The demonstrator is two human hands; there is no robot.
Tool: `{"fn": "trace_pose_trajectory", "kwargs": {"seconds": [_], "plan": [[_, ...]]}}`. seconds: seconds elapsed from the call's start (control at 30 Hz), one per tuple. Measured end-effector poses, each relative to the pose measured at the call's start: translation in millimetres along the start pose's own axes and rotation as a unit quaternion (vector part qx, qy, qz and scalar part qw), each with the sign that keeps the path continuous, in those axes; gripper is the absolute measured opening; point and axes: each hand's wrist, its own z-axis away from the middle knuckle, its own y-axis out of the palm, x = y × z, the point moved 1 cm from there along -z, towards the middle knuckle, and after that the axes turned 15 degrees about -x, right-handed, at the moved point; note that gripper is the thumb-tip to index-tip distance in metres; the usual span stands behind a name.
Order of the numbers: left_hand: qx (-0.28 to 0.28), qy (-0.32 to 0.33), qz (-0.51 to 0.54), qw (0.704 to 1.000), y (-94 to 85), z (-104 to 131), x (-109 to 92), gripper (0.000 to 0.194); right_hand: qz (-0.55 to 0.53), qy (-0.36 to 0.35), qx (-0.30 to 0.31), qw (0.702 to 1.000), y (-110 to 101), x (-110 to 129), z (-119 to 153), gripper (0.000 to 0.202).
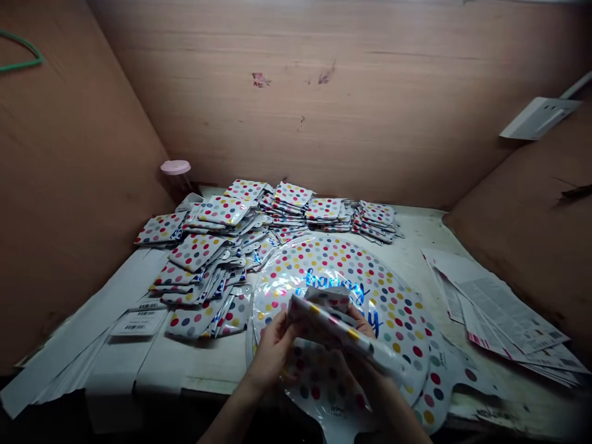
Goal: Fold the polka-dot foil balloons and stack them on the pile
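Both hands hold one polka-dot foil balloon (342, 327), partly folded, above a stack of flat round balloons. My left hand (274, 348) pinches its left end between thumb and fingers. At its right part, my right hand (365, 345) grips the foil, with some fingers hidden behind it. Beneath them, the top flat balloon (324, 256) of the stack shows blue lettering and coloured dots. Folded dotted balloons lie in piles to the left (198, 251) and in a row at the back (324, 208).
Barcode labels (139, 322) and long paper strips (108, 296) lie at the left. Printed sheets (499, 308) are spread at the right. A pink-lidded cup (176, 168) stands in the back left corner. Wooden panels (296, 105) enclose the table, with a socket (539, 118) on the right one.
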Motion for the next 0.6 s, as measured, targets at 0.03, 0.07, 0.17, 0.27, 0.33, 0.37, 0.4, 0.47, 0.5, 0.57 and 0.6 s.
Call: {"fn": "trace_pose_trajectory", "kwargs": {"seconds": [0.03,0.07,0.17,0.27,0.33,0.37,0.4,0.47,0.5,0.57,0.6], "plan": [[-0.001,-0.041,0.041,0.998,4.3,-0.9,1.3,0.039,-0.013,-0.004,0.001,1.000,-4.1,-1.9,5.4,0.067],[-0.008,-0.065,0.067,0.996,7.7,-1.7,1.8,0.040,-0.026,-0.011,0.009,1.000,-7.1,-2.7,11.2,0.072],[-0.016,-0.072,0.080,0.994,14.8,-0.4,0.6,0.038,-0.005,-0.043,0.027,0.999,-10.0,0.3,25.9,0.085],[-0.002,-0.067,0.078,0.995,22.8,6.5,-0.8,0.053,0.061,-0.058,-0.055,0.995,-3.4,5.7,31.4,0.074],[-0.004,-0.081,0.090,0.993,23.4,9.4,-3.1,0.059,0.076,-0.054,-0.088,0.992,2.9,8.3,31.3,0.064],[-0.015,-0.086,0.098,0.991,18.3,7.9,-5.8,0.058,0.076,-0.054,-0.080,0.992,4.6,9.4,30.9,0.063],[-0.039,-0.082,0.102,0.991,7.4,3.6,-10.1,0.055,0.076,-0.052,-0.061,0.994,4.3,10.2,30.7,0.064],[-0.147,-0.022,0.091,0.985,-37.2,-14.3,-25.7,0.050,0.086,-0.051,-0.027,0.995,-5.2,11.2,30.0,0.067],[-0.217,0.025,0.069,0.973,-70.8,-26.4,-37.2,0.049,0.097,-0.049,-0.022,0.994,-14.4,11.1,28.8,0.069],[-0.373,0.126,-0.019,0.919,-151.9,-51.5,-65.4,0.049,0.133,-0.046,-0.050,0.989,-38.0,9.6,24.0,0.073],[-0.427,0.141,-0.087,0.889,-193.2,-63.5,-79.5,0.048,0.149,-0.039,-0.072,0.985,-49.9,8.4,20.7,0.073]]}}
